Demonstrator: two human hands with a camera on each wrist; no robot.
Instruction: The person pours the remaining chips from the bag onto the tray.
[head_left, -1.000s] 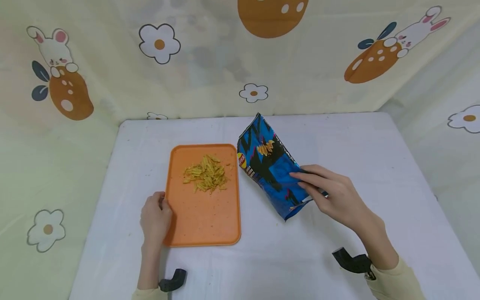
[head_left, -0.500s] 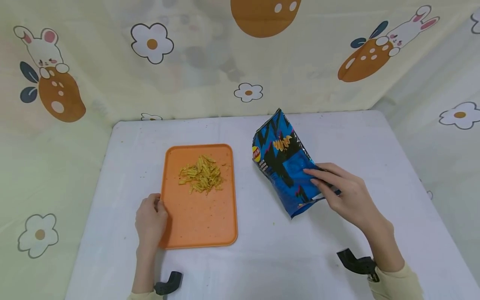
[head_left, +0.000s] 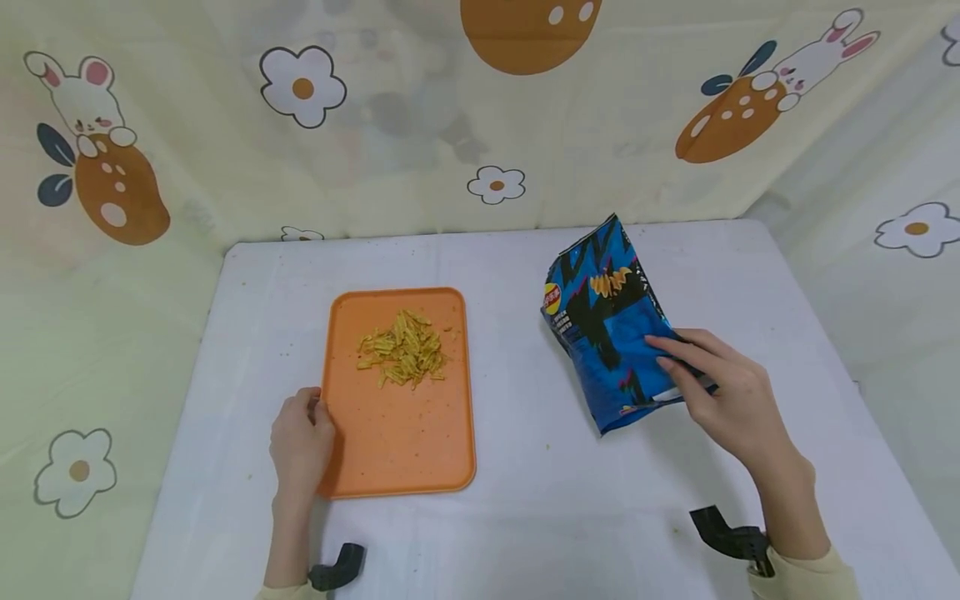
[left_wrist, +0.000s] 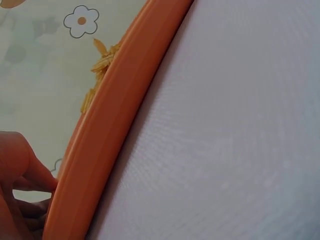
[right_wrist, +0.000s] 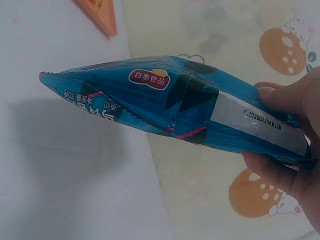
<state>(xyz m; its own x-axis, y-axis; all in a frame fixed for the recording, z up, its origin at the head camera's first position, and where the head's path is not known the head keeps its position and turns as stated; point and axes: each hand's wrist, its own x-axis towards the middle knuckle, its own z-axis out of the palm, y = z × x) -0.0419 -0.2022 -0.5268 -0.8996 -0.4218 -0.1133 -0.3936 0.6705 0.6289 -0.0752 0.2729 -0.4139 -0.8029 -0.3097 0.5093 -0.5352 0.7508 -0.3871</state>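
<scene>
A blue and black chip bag (head_left: pixel 617 333) hangs tilted over the right half of the table. My right hand (head_left: pixel 723 392) pinches its lower right side, and the right wrist view shows thumb and fingers on opposite faces of the bag (right_wrist: pixel 150 100). To the left lies an orange tray (head_left: pixel 405 454) bearing a small heap of yellow chip pieces (head_left: pixel 405 348) in its upper half. My left hand (head_left: pixel 302 433) grips the tray's left rim; in the left wrist view its fingertips meet the raised orange edge. The bag's contents are hidden.
A white-covered table (head_left: pixel 570 517) carries everything, with a few scattered crumbs on it. Behind it hangs a cream curtain (head_left: pixel 405 158) printed with rabbits and flowers. A black wrist camera mount (head_left: pixel 727 533) sits at the right sleeve, another at the left.
The right hand has carried the bag rightward, away from the tray's edge. The left hand keeps its place on the tray, and the heap looks the same. The head view has shifted slightly.
</scene>
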